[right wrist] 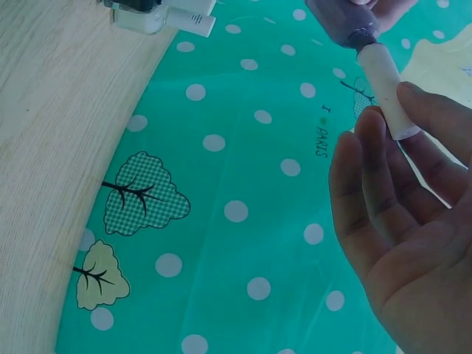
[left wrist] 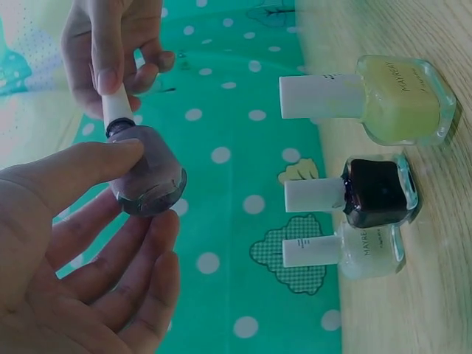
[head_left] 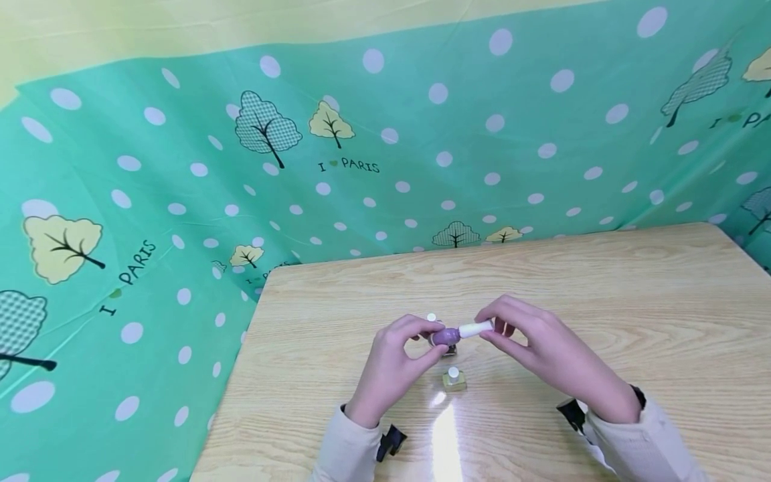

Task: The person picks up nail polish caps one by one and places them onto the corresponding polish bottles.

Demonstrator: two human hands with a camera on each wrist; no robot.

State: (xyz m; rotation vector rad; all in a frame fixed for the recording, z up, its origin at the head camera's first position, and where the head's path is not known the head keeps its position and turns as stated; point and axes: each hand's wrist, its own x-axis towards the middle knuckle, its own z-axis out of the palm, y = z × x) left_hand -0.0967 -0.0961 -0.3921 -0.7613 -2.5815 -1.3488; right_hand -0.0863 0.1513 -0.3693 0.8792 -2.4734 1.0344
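A nail polish bottle with purple polish [head_left: 446, 337] is held up over the table, lying nearly sideways. My left hand [head_left: 394, 355] pinches its glass body between thumb and fingers. At the other end my right hand [head_left: 542, 341] pinches the long white cap [right wrist: 389, 96]. A short dark stretch of neck shows between cap and glass in both wrist views. Below, three more white-capped bottles stand upright on the table: a yellow one [head_left: 454, 380] nearest me, a very dark one [left wrist: 376, 192] partly hidden in the head view, and a pale clear one [left wrist: 371, 251] behind it.
The light wood-grain table [head_left: 337, 301] reaches back to a green polka-dot cloth [head_left: 409, 134] with printed trees, which also hangs along the left side. A bright light reflection lies on the tabletop near the front. Black straps circle both wrists.
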